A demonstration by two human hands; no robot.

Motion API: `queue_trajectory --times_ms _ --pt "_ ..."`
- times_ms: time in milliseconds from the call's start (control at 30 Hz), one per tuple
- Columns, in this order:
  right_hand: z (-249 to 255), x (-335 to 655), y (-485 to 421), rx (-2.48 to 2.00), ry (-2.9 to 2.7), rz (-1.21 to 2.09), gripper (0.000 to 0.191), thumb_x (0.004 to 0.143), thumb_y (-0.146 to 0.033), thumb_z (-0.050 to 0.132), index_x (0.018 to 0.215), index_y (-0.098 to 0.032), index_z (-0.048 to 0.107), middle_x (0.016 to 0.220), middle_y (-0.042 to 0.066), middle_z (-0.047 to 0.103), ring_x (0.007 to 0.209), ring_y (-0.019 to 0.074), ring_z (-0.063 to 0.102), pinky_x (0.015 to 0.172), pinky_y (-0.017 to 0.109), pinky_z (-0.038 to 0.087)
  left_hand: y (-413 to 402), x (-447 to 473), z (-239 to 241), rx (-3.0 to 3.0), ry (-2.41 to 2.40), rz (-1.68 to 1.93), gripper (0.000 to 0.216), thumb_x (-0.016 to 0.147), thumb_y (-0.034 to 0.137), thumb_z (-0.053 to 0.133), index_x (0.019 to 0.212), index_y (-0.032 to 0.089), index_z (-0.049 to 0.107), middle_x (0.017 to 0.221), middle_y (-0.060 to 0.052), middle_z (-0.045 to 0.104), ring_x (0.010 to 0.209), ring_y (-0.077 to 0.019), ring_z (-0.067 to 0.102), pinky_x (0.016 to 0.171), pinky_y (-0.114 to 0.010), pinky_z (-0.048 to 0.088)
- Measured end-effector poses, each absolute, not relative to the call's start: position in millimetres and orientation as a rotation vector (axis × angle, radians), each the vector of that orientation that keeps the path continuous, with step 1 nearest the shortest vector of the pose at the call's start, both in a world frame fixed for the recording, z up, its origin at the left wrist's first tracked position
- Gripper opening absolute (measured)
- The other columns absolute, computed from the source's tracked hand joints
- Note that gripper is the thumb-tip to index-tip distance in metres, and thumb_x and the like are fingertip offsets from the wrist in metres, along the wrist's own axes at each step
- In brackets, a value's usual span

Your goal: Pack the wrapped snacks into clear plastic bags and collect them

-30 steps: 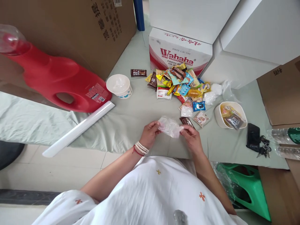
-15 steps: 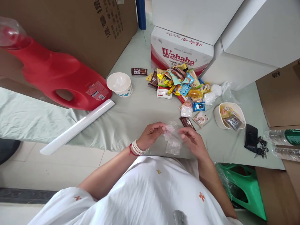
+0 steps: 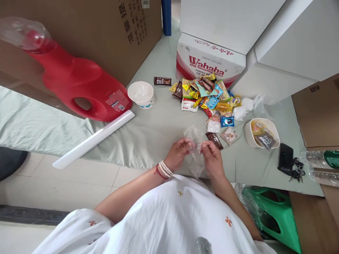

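A crumpled clear plastic bag point(image 3: 195, 158) hangs between my two hands, just above the near edge of the cloth-covered table. My left hand point(image 3: 178, 154), with white beads and a red string at the wrist, pinches one side of it. On the other side, the fingertips of my right hand point(image 3: 212, 158) are closed on it too. Beyond my right hand lie a dark brown wrapped bar point(image 3: 214, 140) and a pale square packet point(image 3: 229, 135). Farther back is a heap of wrapped snacks point(image 3: 209, 92) in many colours.
A paper bowl point(image 3: 141, 94) stands at left beside a red jug point(image 3: 87, 84) and a white plastic strip point(image 3: 94, 139). At right are a square tub point(image 3: 262, 133) holding packets, a black case point(image 3: 285, 158) with keys, and bottles point(image 3: 321, 159). A Wahaha carton point(image 3: 210, 58) stands behind.
My right hand has closed in and now grips the plastic bag, where before its fingers were apart beside it. The view has shifted slightly.
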State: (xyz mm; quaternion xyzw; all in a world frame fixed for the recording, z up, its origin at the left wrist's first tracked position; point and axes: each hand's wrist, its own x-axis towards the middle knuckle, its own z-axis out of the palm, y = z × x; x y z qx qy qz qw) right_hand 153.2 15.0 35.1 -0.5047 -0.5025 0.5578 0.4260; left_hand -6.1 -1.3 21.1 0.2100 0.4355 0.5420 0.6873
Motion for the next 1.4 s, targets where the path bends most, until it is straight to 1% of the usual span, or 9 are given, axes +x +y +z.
queue_trajectory --times_ms 200,300,467,567,667,833,933,1133,1400 --pt "28 166 23 -1.435 -1.031 1.279 0.040 0.093 -0.064 0.061 0.091 -0.025 0.050 0.082 -0.002 0.061 0.064 0.0136 0.057 0.055 0.026 0.047 10 -23 14 0.233 0.924 1.209 0.051 0.067 0.052 0.092 0.086 0.020 0.056 0.082 0.003 0.065 0.071 -0.0138 0.068 0.067 -0.028 0.058" --pt "24 161 25 -1.511 -1.103 1.222 0.040 0.095 -0.064 0.057 0.090 -0.025 0.050 0.065 -0.006 0.053 0.047 0.0112 0.043 0.045 0.025 0.035 13 -22 9 0.291 1.057 1.263 0.050 0.074 0.059 0.086 0.087 0.021 0.056 0.069 0.006 0.057 0.052 -0.0080 0.055 0.046 -0.020 0.040" --pt "23 156 28 -1.504 -1.113 1.285 0.039 0.087 -0.059 0.068 0.089 -0.022 0.060 0.061 -0.007 0.050 0.049 0.0107 0.040 0.046 0.025 0.031 12 -28 -2 0.411 1.235 1.298 0.042 0.080 0.058 0.077 0.085 0.020 0.060 0.061 0.009 0.042 0.047 -0.0063 0.034 0.043 -0.021 0.028" --pt "23 158 27 -1.502 -1.179 1.222 0.038 0.088 -0.058 0.067 0.092 -0.020 0.065 0.061 -0.006 0.051 0.052 0.0115 0.042 0.050 0.026 0.035 6 -39 -8 0.543 1.361 1.316 0.034 0.077 0.046 0.078 0.094 0.020 0.063 0.072 0.006 0.051 0.057 -0.0092 0.046 0.052 -0.023 0.038" --pt "21 164 25 -1.498 -1.322 1.152 0.035 0.093 -0.055 0.064 0.097 -0.020 0.068 0.060 -0.006 0.051 0.054 0.0124 0.045 0.053 0.026 0.038 4 -59 -4 0.832 1.516 1.416 0.048 0.071 0.031 0.076 0.117 0.022 0.065 0.107 -0.005 0.064 0.095 -0.0188 0.063 0.082 -0.032 0.051" --pt "19 175 30 -1.421 -1.577 1.075 0.030 0.097 -0.049 0.063 0.103 -0.021 0.074 0.066 -0.002 0.058 0.058 0.0141 0.051 0.058 0.028 0.043 30 -88 28 1.554 1.338 1.275 0.052 0.086 0.040 0.068 0.136 0.026 0.063 0.138 -0.011 0.064 0.136 -0.0300 0.053 0.121 -0.049 0.033" --pt "25 179 40 -1.349 -1.746 0.984 0.028 0.099 -0.046 0.061 0.102 -0.022 0.076 0.073 0.001 0.065 0.065 0.0164 0.058 0.063 0.030 0.048 50 -88 39 1.779 1.175 0.980 0.041 0.083 0.053 0.075 0.112 0.025 0.076 0.119 -0.010 0.073 0.120 -0.0300 0.062 0.116 -0.046 0.039" --pt "49 189 59 -1.173 -1.943 0.765 0.021 0.098 -0.038 0.065 0.102 -0.026 0.081 0.095 0.006 0.073 0.087 0.0192 0.067 0.077 0.034 0.055 59 -74 22 1.388 1.097 0.890 0.050 0.089 0.065 0.063 0.081 0.017 0.072 0.072 -0.001 0.064 0.069 -0.0157 0.057 0.069 -0.029 0.046" --pt "59 183 69 -1.199 -1.962 0.778 0.023 0.097 -0.043 0.064 0.101 -0.030 0.083 0.097 0.007 0.073 0.091 0.0216 0.067 0.081 0.038 0.056 49 -63 35 1.514 1.035 1.075 0.050 0.080 0.050 0.081 0.124 0.027 0.076 0.126 -0.012 0.068 0.119 -0.0286 0.061 0.106 -0.042 0.048"
